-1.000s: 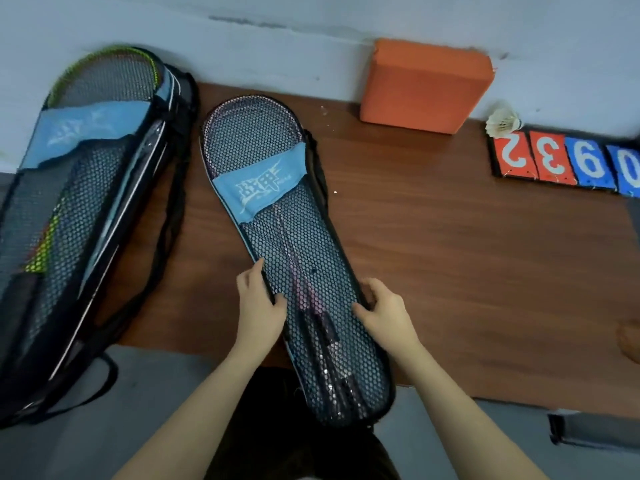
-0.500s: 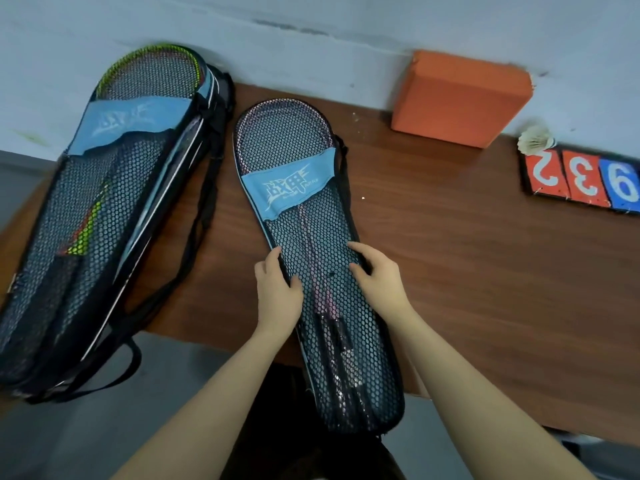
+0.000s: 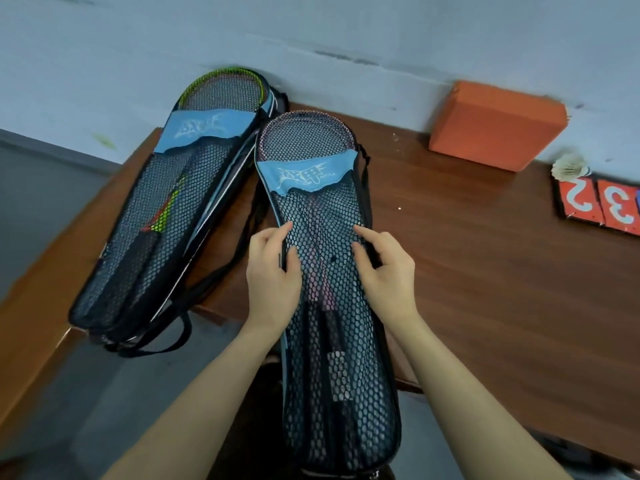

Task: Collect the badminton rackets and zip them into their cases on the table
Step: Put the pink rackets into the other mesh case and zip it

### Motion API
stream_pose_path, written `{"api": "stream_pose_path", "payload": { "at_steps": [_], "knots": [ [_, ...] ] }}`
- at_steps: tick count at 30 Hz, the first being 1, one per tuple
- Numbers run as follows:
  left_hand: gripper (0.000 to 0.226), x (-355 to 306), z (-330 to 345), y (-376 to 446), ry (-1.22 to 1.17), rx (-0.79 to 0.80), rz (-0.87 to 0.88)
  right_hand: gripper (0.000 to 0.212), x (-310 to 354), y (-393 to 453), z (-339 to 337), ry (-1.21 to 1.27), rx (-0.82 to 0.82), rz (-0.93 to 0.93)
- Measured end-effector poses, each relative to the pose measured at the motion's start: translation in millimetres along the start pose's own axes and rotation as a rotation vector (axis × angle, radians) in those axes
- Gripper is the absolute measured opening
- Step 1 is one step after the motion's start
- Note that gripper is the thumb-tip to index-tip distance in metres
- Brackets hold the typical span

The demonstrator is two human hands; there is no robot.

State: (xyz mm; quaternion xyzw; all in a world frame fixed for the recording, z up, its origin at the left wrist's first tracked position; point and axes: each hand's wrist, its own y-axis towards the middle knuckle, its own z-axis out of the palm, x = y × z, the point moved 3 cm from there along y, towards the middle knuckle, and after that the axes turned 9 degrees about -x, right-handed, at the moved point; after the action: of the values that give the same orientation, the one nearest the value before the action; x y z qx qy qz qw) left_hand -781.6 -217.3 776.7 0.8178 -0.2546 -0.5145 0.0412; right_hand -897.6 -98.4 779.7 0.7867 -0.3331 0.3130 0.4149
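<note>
The black mesh racket case with the light-blue fabric band [image 3: 313, 271] lay lengthwise on the brown wooden desk [image 3: 502, 271], its handle end hanging off the near edge toward the person. Pink-shafted rackets showed through the mesh, looked like two but honestly hard to count. The left hand [image 3: 272, 277] pinched the case's left edge, thumb on top of the mesh, and the right hand [image 3: 386, 271] had curled fingers gripping the right edge. My guess was the rackets were already in and this one was getting closed or straightened; I couldn't make out a zipper pull, so no idea if it was fully zipped. Just beside it on the left sat a second mesh case holding a yellow-green-framed racket [image 3: 180, 209], apparently packed too. So two cases total. Further out: one orange foam block [image 3: 495, 124] against the wall, one white shuttlecock [image 3: 569, 166], and red number flip cards [image 3: 599, 206] at the right edge.
</note>
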Motion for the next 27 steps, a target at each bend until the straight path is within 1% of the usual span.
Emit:
{"api": "stream_pose_path", "payload": {
  "at_steps": [3,6,9,13,18,23,25,27],
  "knots": [
    [0.033,-2.6,-25.0,18.9,-0.015,-0.064,0.135,0.025,26.7,5.4,13.9,-0.007,-0.033,-0.064],
    [0.032,5.0,-46.8,47.6,-0.014,-0.080,0.266,0.025,52.9,16.0,35.7,-0.018,-0.074,-0.109],
    [0.033,18.6,-69.8,85.7,-0.017,-0.058,0.284,0.025,82.5,28.4,71.0,-0.046,-0.107,-0.144],
    [0.035,53.2,-103.6,144.7,-0.039,0.002,0.288,0.025,123.4,43.0,133.9,-0.101,-0.129,-0.149],
    [0.036,100.2,-142.4,211.5,-0.068,0.073,0.289,0.024,165.0,54.4,204.4,-0.128,-0.154,-0.096],
    [0.036,132.2,-156.5,255.6,-0.074,0.133,0.296,0.023,179.9,63.5,251.5,-0.112,-0.181,-0.002],
    [0.036,144.4,-154.1,268.4,-0.061,0.182,0.289,0.025,177.6,66.0,265.6,-0.082,-0.147,0.098],
    [0.036,157.9,-147.5,278.6,-0.027,0.251,0.271,0.027,170.6,67.9,277.9,-0.041,-0.064,0.249]
  ]
}}
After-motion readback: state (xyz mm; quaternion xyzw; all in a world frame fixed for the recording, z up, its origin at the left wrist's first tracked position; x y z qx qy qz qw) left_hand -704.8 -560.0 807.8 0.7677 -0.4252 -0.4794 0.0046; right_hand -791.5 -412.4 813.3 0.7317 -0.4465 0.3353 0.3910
